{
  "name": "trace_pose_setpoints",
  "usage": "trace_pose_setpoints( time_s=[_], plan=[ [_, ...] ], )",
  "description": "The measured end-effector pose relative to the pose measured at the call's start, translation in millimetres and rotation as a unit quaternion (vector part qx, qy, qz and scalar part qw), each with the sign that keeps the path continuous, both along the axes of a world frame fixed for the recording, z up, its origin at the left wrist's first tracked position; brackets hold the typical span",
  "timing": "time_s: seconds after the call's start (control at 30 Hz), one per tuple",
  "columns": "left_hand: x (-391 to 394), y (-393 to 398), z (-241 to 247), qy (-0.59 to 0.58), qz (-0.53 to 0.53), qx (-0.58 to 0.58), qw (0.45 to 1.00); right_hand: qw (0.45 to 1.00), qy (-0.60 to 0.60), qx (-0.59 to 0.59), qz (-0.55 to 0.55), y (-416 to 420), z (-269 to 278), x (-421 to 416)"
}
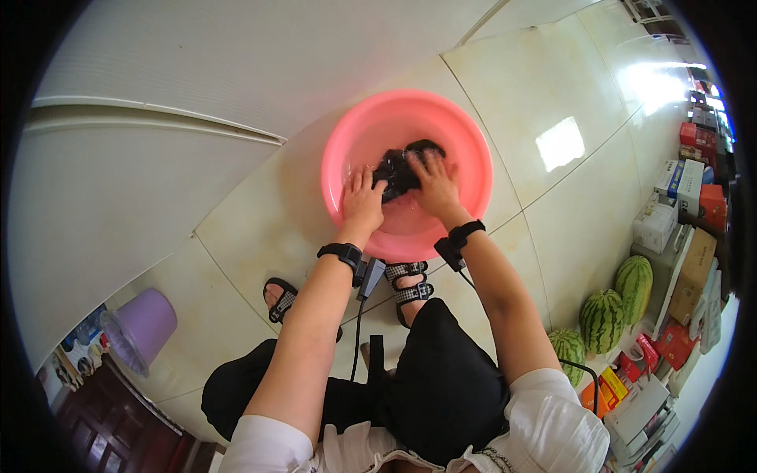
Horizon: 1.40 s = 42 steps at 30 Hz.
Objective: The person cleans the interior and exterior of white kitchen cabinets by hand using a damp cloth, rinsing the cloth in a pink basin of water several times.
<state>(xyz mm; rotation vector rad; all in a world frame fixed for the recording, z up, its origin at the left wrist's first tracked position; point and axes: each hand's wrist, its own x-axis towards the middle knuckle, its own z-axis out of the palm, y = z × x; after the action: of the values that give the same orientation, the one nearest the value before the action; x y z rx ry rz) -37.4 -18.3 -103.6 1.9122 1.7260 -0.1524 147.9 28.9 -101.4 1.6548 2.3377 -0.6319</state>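
Observation:
A pink plastic basin [408, 245] with water in it stands on the tiled floor before me. In the water lies a wet black cloth [399, 174]. My left hand [362, 201] is at the basin's left side, its fingers spread and its thumb by the cloth's lower left edge. My right hand [436, 186] rests with spread fingers on the right part of the cloth, slightly blurred. Whether either hand grips the cloth I cannot tell. Black straps with small devices and cables sit on both wrists.
Light grey panels [154, 189] border the floor at the left. A purple bin [145, 328] with a plastic liner is at the lower left. Several watermelons [602, 321], cardboard boxes [692, 275] and packages line the right side. My sandalled feet [408, 284] are close below the basin.

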Motion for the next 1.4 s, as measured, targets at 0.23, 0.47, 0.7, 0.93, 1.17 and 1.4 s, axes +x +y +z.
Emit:
trace_pose_setpoints(
  time_s=[0.23,0.47,0.7,0.93,1.17,1.4],
  plan=[
    [-10.9,13.1,-34.0,-0.363,0.395,-0.094,0.838,0.986,0.156,0.013,-0.053,1.7,-7.6,8.2],
    [2.2,16.3,6.1,-0.465,0.536,-0.269,0.652,0.805,0.446,-0.047,-0.388,-6.5,-81.1,1.2],
    [-4.9,20.1,15.2,-0.711,0.476,-0.209,0.473,0.81,0.471,-0.196,-0.29,-11.7,58.6,-61.3],
    [8.0,19.2,33.6,-0.703,0.506,-0.228,0.445,0.927,0.336,0.06,-0.156,-26.4,84.4,-77.5],
    [38.4,12.1,15.2,-0.736,0.544,-0.164,0.369,0.937,0.162,0.246,-0.186,8.3,34.7,-46.0],
    [22.9,3.8,14.9,-0.642,0.55,-0.159,0.51,0.943,0.117,0.133,-0.283,25.7,25.7,-1.8]
  ],
)
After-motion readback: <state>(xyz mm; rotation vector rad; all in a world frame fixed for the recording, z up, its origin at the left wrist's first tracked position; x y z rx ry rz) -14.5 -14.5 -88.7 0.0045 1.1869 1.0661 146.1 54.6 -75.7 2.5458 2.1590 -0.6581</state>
